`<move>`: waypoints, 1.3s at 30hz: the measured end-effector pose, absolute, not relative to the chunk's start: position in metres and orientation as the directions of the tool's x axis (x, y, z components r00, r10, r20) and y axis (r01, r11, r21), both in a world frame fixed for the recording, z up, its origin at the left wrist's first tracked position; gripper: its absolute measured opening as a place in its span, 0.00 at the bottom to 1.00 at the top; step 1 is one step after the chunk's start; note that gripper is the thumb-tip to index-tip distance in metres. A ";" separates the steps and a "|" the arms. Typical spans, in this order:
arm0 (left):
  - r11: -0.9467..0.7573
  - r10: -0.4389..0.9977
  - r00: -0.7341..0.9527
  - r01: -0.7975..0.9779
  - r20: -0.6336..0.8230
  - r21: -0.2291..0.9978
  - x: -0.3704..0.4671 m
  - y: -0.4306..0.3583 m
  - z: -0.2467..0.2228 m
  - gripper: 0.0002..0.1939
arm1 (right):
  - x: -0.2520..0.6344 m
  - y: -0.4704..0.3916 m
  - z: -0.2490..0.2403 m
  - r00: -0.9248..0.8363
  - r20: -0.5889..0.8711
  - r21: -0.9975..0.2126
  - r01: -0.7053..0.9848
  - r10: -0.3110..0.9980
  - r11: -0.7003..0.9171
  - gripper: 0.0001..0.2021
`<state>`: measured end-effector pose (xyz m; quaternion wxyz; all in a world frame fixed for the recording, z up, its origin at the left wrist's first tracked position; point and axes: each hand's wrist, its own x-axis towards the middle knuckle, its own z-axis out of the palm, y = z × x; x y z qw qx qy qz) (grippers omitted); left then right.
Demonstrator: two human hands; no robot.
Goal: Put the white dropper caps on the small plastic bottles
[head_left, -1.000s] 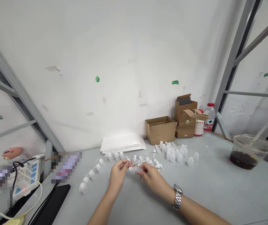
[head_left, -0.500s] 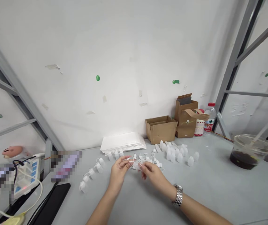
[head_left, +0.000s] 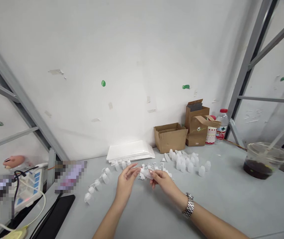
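A small translucent white bottle (head_left: 146, 173) is held between my two hands above the grey table (head_left: 142, 212). My right hand (head_left: 162, 181) pinches its right end between thumb and fingers. At its left end, the fingertips of my left hand (head_left: 128, 177) are pressed together on a small white part too small to make out. Behind and beside my hands lies a pile of small white caps (head_left: 165, 168). Several capless bottles (head_left: 183, 164) stand to the right of the pile. Several bottles with caps (head_left: 105, 178) form a curved row on the left.
White sheets (head_left: 129, 151) are stacked by the wall. A cardboard box (head_left: 171, 139), a brown paper bag (head_left: 198, 129) and a water bottle (head_left: 222, 126) stand at the back right. A cup of dark drink (head_left: 259, 166) is far right. Left are a power strip (head_left: 31, 189) and a black pad (head_left: 54, 215).
The bottle between my hands now shows more clearly, lying tilted sideways. My right hand has shifted slightly, its fingers further along the bottle. My left hand has barely moved.
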<state>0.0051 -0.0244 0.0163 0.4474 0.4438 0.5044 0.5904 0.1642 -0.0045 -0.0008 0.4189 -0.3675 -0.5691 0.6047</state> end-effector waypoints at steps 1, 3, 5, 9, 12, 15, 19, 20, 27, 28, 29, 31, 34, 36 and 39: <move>-0.057 0.973 -0.227 -0.105 0.031 0.993 0.004 -0.024 0.015 0.21 | 0.164 -0.003 -0.001 -0.358 0.042 -0.996 -0.083 0.933 0.013 0.25; 0.042 0.969 -0.235 -0.172 -0.083 0.984 0.002 -0.023 0.012 0.22 | 0.165 -0.002 -0.002 -0.337 0.059 -0.997 -0.075 0.940 0.036 0.24; 0.151 0.963 -0.179 -0.255 -0.200 0.955 0.000 -0.024 0.012 0.23 | 0.165 -0.002 -0.002 -0.346 0.067 -0.997 -0.058 0.936 0.050 0.24; 0.261 0.950 -0.050 -0.413 -0.308 0.872 -0.001 -0.024 0.013 0.21 | 0.163 -0.006 -0.004 -0.358 0.083 -0.996 -0.025 0.930 0.080 0.25; 0.242 0.950 -0.059 -0.480 -0.306 0.843 -0.003 -0.022 0.013 0.15 | 0.161 -0.008 -0.006 -0.370 0.092 -0.995 -0.014 0.924 0.094 0.24; 0.181 0.949 -0.134 -0.507 -0.285 0.843 -0.006 -0.018 0.009 0.08 | 0.162 -0.009 -0.006 -0.407 0.076 -0.997 0.002 0.910 0.084 0.23; 0.079 0.942 -0.236 -0.532 -0.237 0.843 -0.012 -0.015 0.005 0.09 | 0.162 -0.011 -0.006 -0.440 0.061 -0.996 0.035 0.896 0.085 0.22; 0.069 0.946 -0.231 -0.543 -0.228 0.837 -0.012 -0.015 0.006 0.09 | 0.162 -0.011 -0.006 -0.437 0.063 -0.995 0.040 0.897 0.089 0.22; 0.090 0.956 -0.181 -0.568 -0.231 0.818 -0.007 -0.017 0.015 0.09 | 0.162 -0.011 -0.003 -0.381 0.055 -0.995 0.058 0.923 0.084 0.23; 0.083 0.959 -0.179 -0.563 -0.220 0.822 -0.006 -0.018 0.015 0.09 | 0.162 -0.011 -0.002 -0.376 0.054 -0.995 0.063 0.925 0.083 0.23; 0.075 0.962 -0.177 -0.556 -0.206 0.828 -0.005 -0.018 0.014 0.08 | 0.162 -0.011 -0.001 -0.372 0.053 -0.994 0.069 0.927 0.085 0.23; 0.055 0.967 -0.181 -0.543 -0.182 0.838 -0.004 -0.018 0.012 0.08 | 0.161 -0.011 -0.001 -0.365 0.055 -0.993 0.081 0.929 0.091 0.23; 0.065 0.960 -0.195 -0.538 -0.199 0.841 -0.004 -0.018 0.010 0.07 | 0.161 -0.012 -0.003 -0.375 0.057 -0.990 0.097 0.925 0.101 0.22; 0.062 0.958 -0.201 -0.550 -0.205 0.833 -0.005 -0.018 0.010 0.07 | 0.161 -0.013 -0.004 -0.396 0.061 -0.989 0.097 0.916 0.108 0.22; 0.041 0.971 -0.167 -0.581 -0.169 0.813 -0.004 -0.018 0.011 0.10 | 0.160 -0.014 -0.005 -0.418 0.078 -0.990 0.075 0.905 0.120 0.22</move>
